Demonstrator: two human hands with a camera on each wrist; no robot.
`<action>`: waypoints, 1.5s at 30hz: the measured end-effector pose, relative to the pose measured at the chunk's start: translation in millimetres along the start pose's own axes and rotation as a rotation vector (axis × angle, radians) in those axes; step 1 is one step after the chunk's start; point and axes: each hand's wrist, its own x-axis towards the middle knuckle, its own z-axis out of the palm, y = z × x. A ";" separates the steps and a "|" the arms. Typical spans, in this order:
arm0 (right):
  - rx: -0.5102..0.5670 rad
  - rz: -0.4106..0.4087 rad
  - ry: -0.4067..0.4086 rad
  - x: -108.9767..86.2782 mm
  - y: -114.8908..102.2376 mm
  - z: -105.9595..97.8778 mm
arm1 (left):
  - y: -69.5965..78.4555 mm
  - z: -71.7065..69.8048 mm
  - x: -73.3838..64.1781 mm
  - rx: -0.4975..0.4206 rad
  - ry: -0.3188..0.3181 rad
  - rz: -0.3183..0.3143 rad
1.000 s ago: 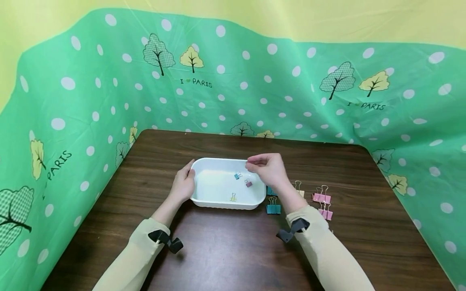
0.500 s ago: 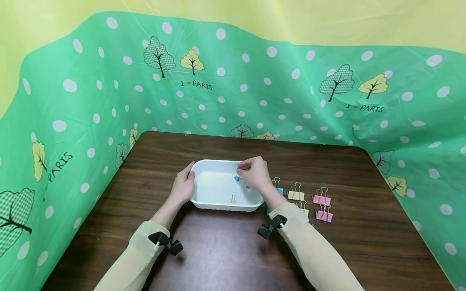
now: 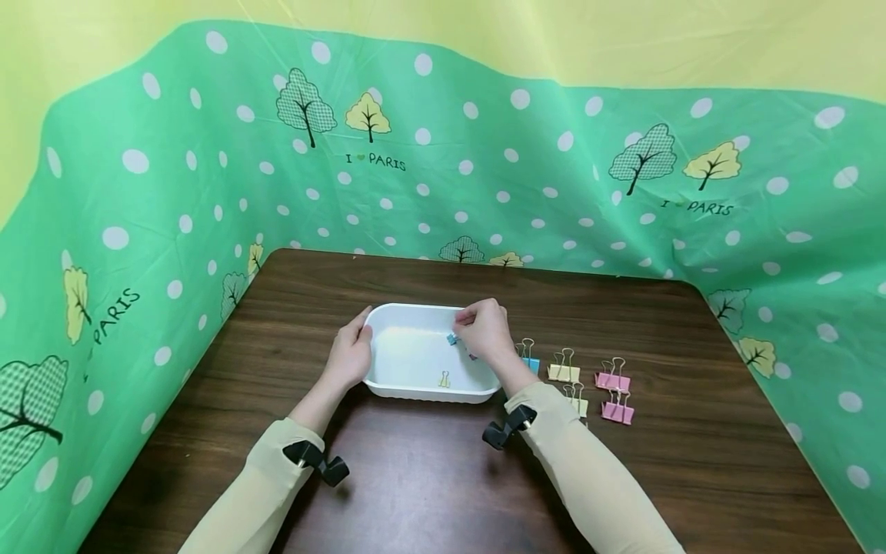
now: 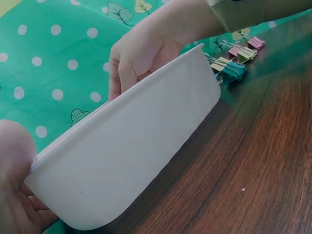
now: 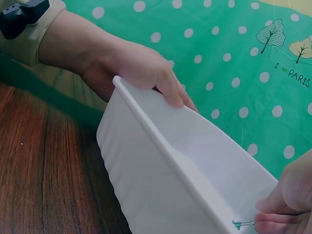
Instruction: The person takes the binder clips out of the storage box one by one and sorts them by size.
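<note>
A white plastic tray (image 3: 408,350) stands on the table, its left end gripped by my left hand (image 3: 349,354), thumb over the rim and fingers outside. My right hand (image 3: 486,331) reaches over the tray's right end. Its thumb and fingertips pinch the wire handle of a small blue binder clip (image 5: 237,224), whose body shows just below the fingertips in the head view. Inside the tray, a small yellow binder clip (image 3: 444,379) lies near the front wall. A small dark pink binder clip (image 3: 473,356) is mostly hidden beneath the right hand.
Right of the tray, larger binder clips stand in colour groups: a blue clip (image 3: 530,363) partly behind the right wrist, yellow clips (image 3: 564,372) and pink clips (image 3: 617,413). Teal clips (image 4: 233,70) show in the left wrist view. A patterned green curtain (image 3: 443,177) encloses the dark wooden table (image 3: 415,477).
My right hand has moved left and down from the tray's right rim to the small blue binder clip inside. My left hand has kept its grip on the tray.
</note>
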 end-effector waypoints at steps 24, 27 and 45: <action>-0.129 0.000 -0.020 3.9 0.0 8.0 | 2.3 -0.1 0.0 -0.002 0.016 0.009; -0.133 0.011 -0.016 5.5 1.0 10.0 | 1.6 0.0 0.4 -0.002 0.019 0.015; -0.072 -0.022 -0.031 4.5 0.0 6.6 | 0.5 0.0 0.9 -0.020 0.009 0.019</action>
